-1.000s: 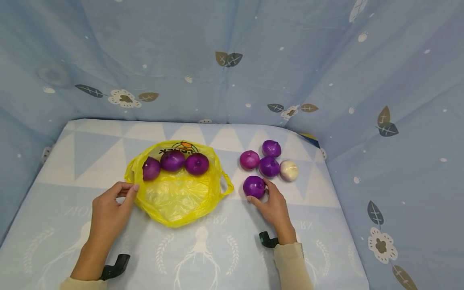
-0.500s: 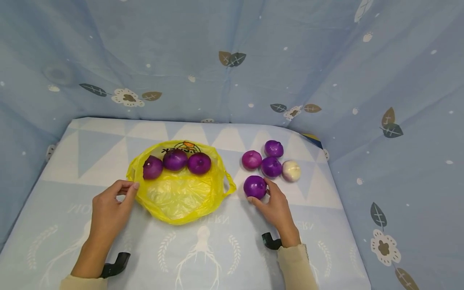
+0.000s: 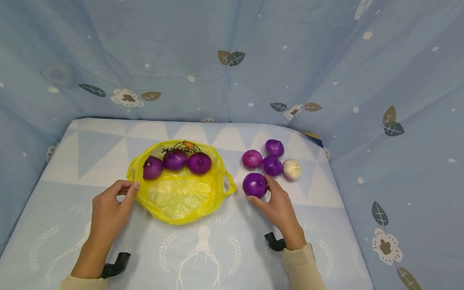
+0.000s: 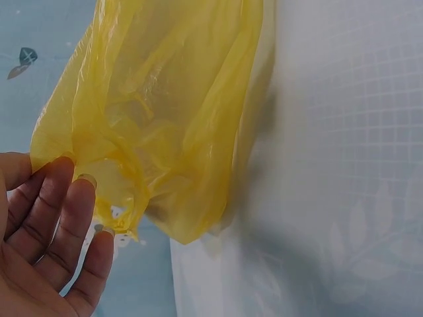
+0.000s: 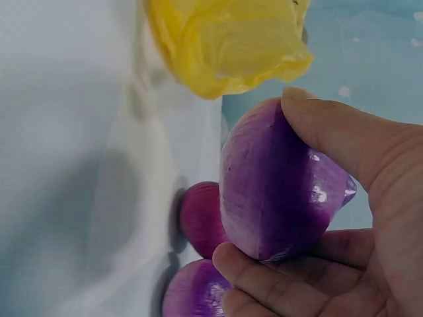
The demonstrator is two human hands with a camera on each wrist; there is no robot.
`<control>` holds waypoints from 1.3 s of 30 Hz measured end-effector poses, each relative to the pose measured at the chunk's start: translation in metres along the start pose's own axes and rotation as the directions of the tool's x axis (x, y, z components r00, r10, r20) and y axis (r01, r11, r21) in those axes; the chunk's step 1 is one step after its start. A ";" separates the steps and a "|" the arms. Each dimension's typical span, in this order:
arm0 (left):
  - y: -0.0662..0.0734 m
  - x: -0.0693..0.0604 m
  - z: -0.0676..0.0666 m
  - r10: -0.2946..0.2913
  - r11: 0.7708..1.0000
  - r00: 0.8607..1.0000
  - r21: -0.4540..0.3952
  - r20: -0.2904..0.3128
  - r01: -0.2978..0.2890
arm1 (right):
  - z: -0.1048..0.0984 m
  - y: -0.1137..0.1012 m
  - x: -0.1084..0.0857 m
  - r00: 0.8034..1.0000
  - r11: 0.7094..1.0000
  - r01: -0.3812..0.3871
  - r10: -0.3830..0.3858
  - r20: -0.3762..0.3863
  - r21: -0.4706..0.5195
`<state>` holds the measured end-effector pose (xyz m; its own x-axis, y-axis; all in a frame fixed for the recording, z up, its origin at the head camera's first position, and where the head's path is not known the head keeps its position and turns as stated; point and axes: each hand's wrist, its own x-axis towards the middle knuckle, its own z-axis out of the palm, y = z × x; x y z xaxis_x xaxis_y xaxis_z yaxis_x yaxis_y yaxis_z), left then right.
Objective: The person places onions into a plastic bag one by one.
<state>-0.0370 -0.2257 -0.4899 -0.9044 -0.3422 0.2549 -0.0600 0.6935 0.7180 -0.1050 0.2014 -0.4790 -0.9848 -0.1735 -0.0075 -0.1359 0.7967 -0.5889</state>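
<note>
A yellow plastic bag [image 3: 177,201] lies with its mouth spread, and three purple onions [image 3: 175,160] sit along its far inner side. At the bag's left rim, my left hand [image 3: 112,207] pinches the edge between thumb and fingers; the left wrist view shows the thin film [image 4: 165,132] at the fingertips. My right hand [image 3: 279,205] holds a purple onion [image 3: 255,185] between thumb and fingers. In the right wrist view this onion [image 5: 277,185] is off the table, its pointed end toward the palm.
Beyond the right hand are three more purple onions [image 3: 272,166] and a white onion [image 3: 291,170], bunched together. A patterned cloth covers the table [image 3: 203,249]. Blue curtains [image 3: 181,60] hang behind and at both sides.
The onion in my right hand has risen slightly from the table. My left hand keeps its place on the bag's rim, and the other onions have not moved.
</note>
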 end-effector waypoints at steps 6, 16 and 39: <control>-0.001 0.000 -0.001 0.003 1.000 1.000 -0.003 -0.009 -0.004 | -0.006 -0.007 -0.001 1.000 1.000 0.021 -0.021 0.010 -0.013; -0.001 -0.001 -0.001 -0.010 1.000 1.000 0.000 -0.005 0.010 | -0.019 -0.022 -0.003 0.995 0.995 0.099 -0.099 0.009 -0.020; 0.000 -0.002 -0.001 0.019 1.000 1.000 -0.003 -0.011 -0.019 | -0.020 -0.066 0.023 0.944 0.943 0.326 -0.322 0.066 -0.066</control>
<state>-0.0349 -0.2257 -0.4902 -0.9005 -0.3362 0.2757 -0.0415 0.6976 0.7153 -0.1207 0.1568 -0.4241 -0.8791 -0.4588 0.1294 -0.4568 0.7331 -0.5039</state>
